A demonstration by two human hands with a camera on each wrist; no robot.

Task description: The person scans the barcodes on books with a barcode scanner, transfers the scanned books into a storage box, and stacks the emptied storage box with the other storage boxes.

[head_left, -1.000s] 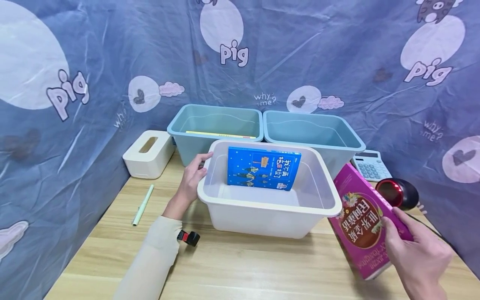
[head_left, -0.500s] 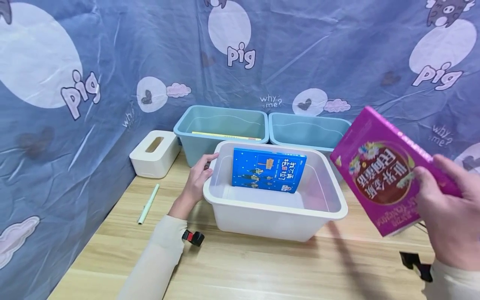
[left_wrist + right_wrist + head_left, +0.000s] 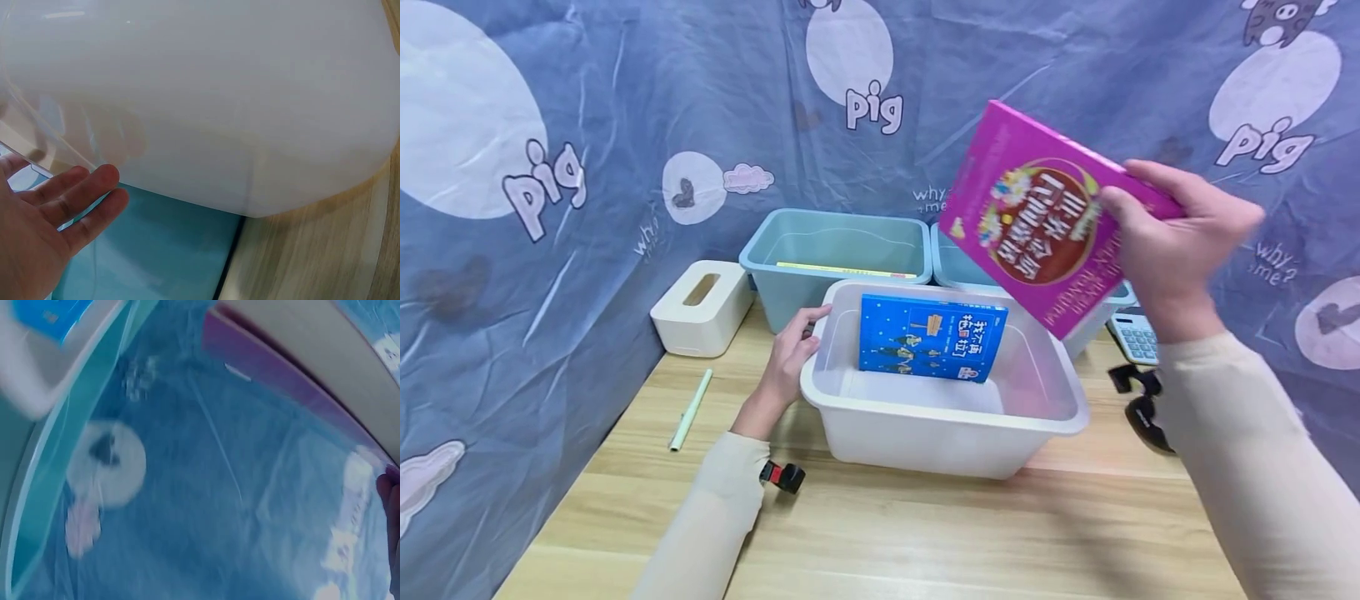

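Note:
High over the right part of the white plastic bin [image 3: 925,440], my right hand [image 3: 1187,242] grips a magenta book [image 3: 977,179] by one end, thumb on the front cover. The book is tilted, and its page edges [image 3: 312,344] show in the right wrist view. My left hand [image 3: 784,358] is at the bin's left rim, fingers loosely extended; the left wrist view has its fingertips [image 3: 107,176] right at the outer wall. Inside the bin a blue book [image 3: 887,333] stands on its long edge, cover toward me.
Behind stand two teal bins, the left one [image 3: 775,287] with a yellow-edged book [image 3: 842,270] inside. A white tissue box [image 3: 700,321] and pale green pen [image 3: 691,410] lie left. At right are a calculator [image 3: 1138,342] and a black device [image 3: 1146,423], partly behind my sleeve.
My right hand has lifted the magenta book from the right side, up and leftward, to above the white bin. The left hand has stayed at the rim; the blue book has not moved.

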